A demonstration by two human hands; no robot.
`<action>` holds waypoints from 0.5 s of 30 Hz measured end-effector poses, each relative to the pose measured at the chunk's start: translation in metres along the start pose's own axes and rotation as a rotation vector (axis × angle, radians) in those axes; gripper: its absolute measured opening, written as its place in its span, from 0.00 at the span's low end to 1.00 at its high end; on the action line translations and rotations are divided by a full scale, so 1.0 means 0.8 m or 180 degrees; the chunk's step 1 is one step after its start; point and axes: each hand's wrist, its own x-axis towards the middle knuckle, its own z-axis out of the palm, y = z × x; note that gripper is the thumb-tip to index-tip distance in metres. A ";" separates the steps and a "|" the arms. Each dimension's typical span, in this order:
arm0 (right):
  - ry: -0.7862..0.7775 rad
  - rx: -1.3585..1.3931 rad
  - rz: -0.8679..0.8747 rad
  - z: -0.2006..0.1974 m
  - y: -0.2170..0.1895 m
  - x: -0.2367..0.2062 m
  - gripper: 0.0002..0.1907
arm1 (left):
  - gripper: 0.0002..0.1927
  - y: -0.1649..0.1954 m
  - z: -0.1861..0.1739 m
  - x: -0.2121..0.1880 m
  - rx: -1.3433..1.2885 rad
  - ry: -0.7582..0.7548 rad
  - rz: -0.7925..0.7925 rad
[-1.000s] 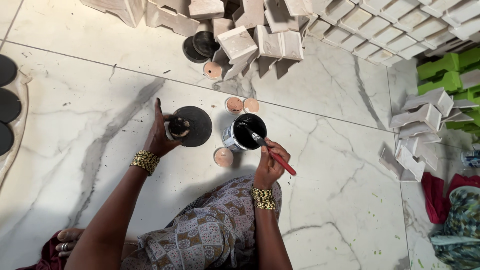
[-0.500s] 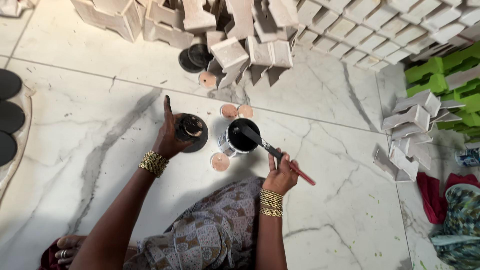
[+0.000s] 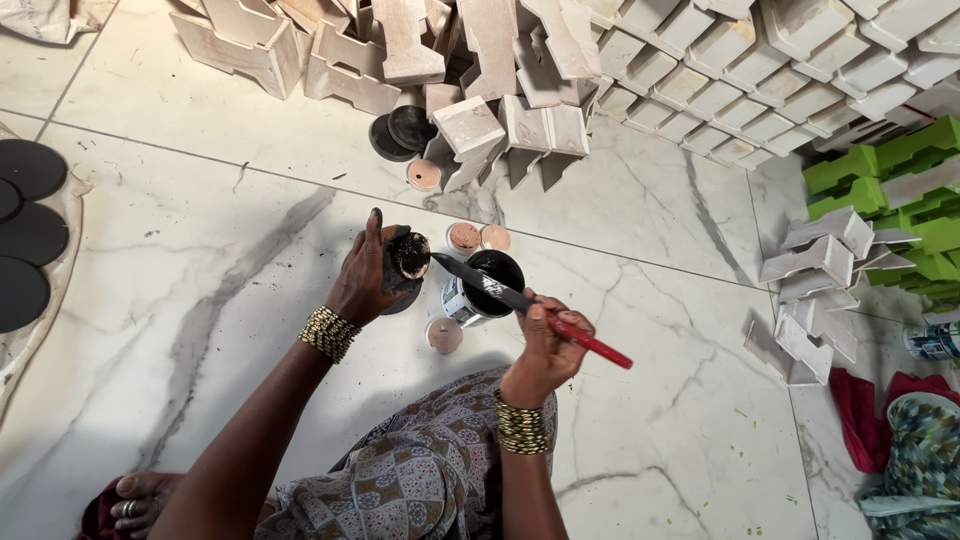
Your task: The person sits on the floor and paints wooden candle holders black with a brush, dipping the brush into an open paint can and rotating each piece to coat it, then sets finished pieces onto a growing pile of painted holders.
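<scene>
Gripping black-coated round piece (image 3: 408, 255) – left hand (image 3: 365, 280); right hand (image 3: 545, 345) grasps paintbrush (image 3: 530, 308) over tin (image 3: 485, 285) – black paint inside.

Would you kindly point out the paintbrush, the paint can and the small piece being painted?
paintbrush (image 3: 590, 343), head view, on its red handle.
paint can (image 3: 495, 270), head view, on the black paint inside.
small piece (image 3: 408, 254), head view, on its blackened top face.

The floor (image 3: 230, 250) is glossy veined marble, the stacked blocks (image 3: 700, 60) look like matt bare wood, the can (image 3: 480, 290) is shiny metal holding wet black paint, the brush (image 3: 530, 305) has a smooth red handle, and the bangles (image 3: 328, 333) are beaded.
</scene>
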 end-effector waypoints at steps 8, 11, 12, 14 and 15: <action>-0.0217 -0.0335 -0.0386 0.015 -0.004 -0.026 0.16 | 0.73 -0.007 0.000 -0.003 0.0109 0.0030 0.0043; -0.0199 -0.0269 -0.0249 0.019 -0.006 -0.027 0.16 | 0.72 -0.007 0.002 -0.001 0.0167 0.0061 0.0022; -0.0224 -0.0226 -0.0152 0.021 -0.006 -0.028 0.17 | 0.72 -0.007 0.003 -0.001 0.0145 0.0125 0.0072; -0.0313 -0.0289 -0.0170 0.020 -0.011 -0.035 0.16 | 0.72 -0.008 0.001 0.001 0.0126 0.0132 0.0008; -0.0342 -0.0349 -0.0156 0.021 -0.011 -0.035 0.16 | 0.72 -0.008 -0.001 0.001 0.0108 0.0040 -0.0114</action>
